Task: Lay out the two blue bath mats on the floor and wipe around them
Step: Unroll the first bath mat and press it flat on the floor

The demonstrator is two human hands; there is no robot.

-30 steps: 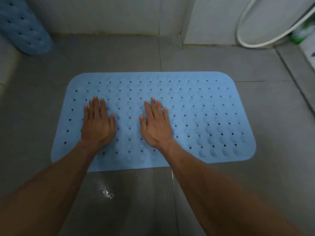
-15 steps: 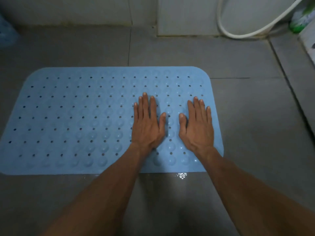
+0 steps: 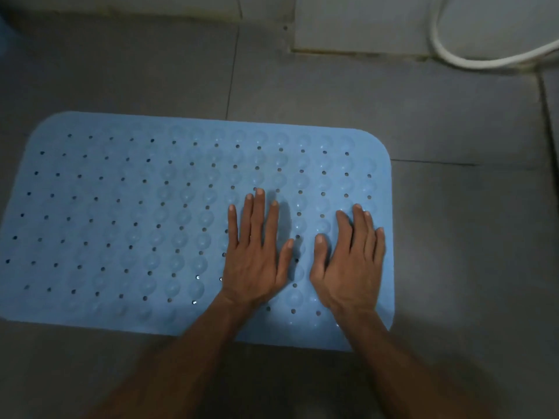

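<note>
Mat (image 3: 121, 213) — one blue mat lies flat on the grey floor (image 3: 453, 237), and we have both hands on its right end: the left hand (image 3: 257, 255) palm down with straight fingers (image 3: 259, 207) slightly spread, the right hand (image 3: 351, 261) beside it near the right edge, fingers straight and close together, pressing on the bumps. We judge the first mat laid and being smoothed down; the second mat is not in view, so it has yet to go down, and no wiping cloth shows, so the wiping looks undone. A white hose (image 3: 472, 60) loops along the wall base at the far right, well apart from the mat — nothing blocks the floor beside it.
</note>
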